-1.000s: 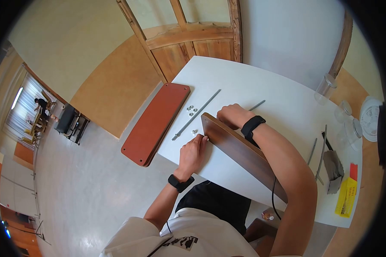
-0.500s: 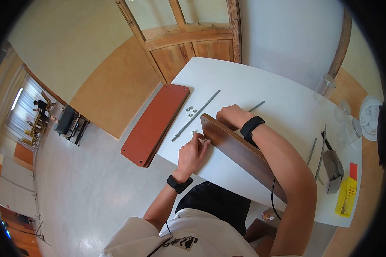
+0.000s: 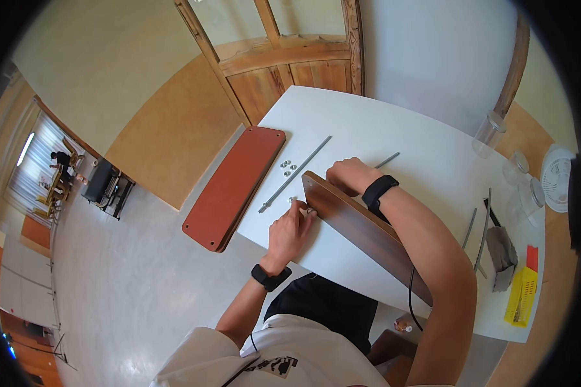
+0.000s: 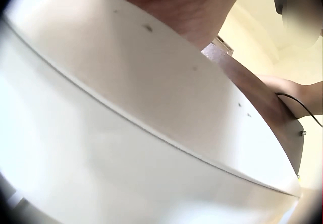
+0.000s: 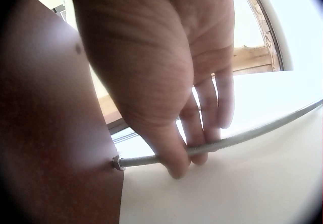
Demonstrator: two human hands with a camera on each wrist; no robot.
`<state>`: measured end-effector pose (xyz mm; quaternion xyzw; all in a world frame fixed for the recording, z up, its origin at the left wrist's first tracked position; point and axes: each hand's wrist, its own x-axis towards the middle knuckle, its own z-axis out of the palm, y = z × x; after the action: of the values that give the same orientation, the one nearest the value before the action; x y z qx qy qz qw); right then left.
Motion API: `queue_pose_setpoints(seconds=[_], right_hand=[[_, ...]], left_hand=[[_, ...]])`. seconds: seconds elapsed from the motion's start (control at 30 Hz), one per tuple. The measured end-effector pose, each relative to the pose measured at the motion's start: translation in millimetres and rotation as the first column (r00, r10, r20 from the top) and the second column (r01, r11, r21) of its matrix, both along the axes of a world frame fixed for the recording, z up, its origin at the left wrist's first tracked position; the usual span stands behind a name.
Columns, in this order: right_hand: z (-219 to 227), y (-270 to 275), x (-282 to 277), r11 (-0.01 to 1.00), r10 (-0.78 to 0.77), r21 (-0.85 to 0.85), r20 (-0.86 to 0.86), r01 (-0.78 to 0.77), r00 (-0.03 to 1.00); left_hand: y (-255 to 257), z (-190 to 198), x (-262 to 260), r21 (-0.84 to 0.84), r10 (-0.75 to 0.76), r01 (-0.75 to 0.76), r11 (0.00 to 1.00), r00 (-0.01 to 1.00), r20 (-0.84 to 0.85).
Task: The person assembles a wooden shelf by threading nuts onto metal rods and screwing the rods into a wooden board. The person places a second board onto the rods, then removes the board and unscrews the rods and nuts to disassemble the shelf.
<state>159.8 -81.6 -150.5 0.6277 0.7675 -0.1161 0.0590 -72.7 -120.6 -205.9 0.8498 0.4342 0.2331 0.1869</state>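
A brown board (image 3: 361,232) stands on its long edge on the white table. My right hand (image 3: 352,175) is behind its far end, thumb and fingers pinching a threaded rod (image 5: 252,133). That rod meets the board's face at a hex nut (image 5: 118,162). On the near face, my left hand (image 3: 287,235) holds a small metal nut (image 3: 310,210) between thumb and index finger, close to the board's corner; the fingers partly cover it. The left wrist view shows only part of the palm (image 4: 186,12), not the fingertips.
Several loose nuts (image 3: 287,173) lie beside another threaded rod (image 3: 295,174). A reddish-brown board (image 3: 232,187) overhangs the table's left edge. At the right are more rods (image 3: 484,226), a grey packet (image 3: 502,258), a yellow basket (image 3: 521,297) and clear jars (image 3: 489,134).
My left thumb and index finger have shifted and spread a little at the board's corner, and the nut between them now shows. The right hand and board have barely moved.
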Motion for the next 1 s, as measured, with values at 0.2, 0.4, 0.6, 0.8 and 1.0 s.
queue_pose_setpoints(seconds=[0.2,0.4,0.6,0.8,1.0], right_hand=[[2,-2,0,1.000,-0.004,0.010,-0.021,0.004,1.000],[0,-2,0,1.000,-0.005,0.015,-0.037,0.006,0.999],[10,-5,-4,1.000,0.027,-0.016,0.045,-0.026,0.999],[6,-3,-5,0.999,0.018,-0.027,0.028,-0.017,0.999],[3,-1,-4,1.000,-0.003,-0.031,-0.002,0.003,1.000]], left_hand=[[-3,0,0,-0.039,0.010,-0.008,0.999,0.999,0.047],[-1,-5,3,0.033,-0.009,0.009,0.999,1.000,-0.020],[1,9,12,-0.070,0.057,-0.074,0.995,0.973,-0.226],[10,5,1,-0.102,0.016,-0.029,0.994,0.993,-0.118],[2,2,0,-0.099,-0.029,0.046,0.994,0.987,0.158]])
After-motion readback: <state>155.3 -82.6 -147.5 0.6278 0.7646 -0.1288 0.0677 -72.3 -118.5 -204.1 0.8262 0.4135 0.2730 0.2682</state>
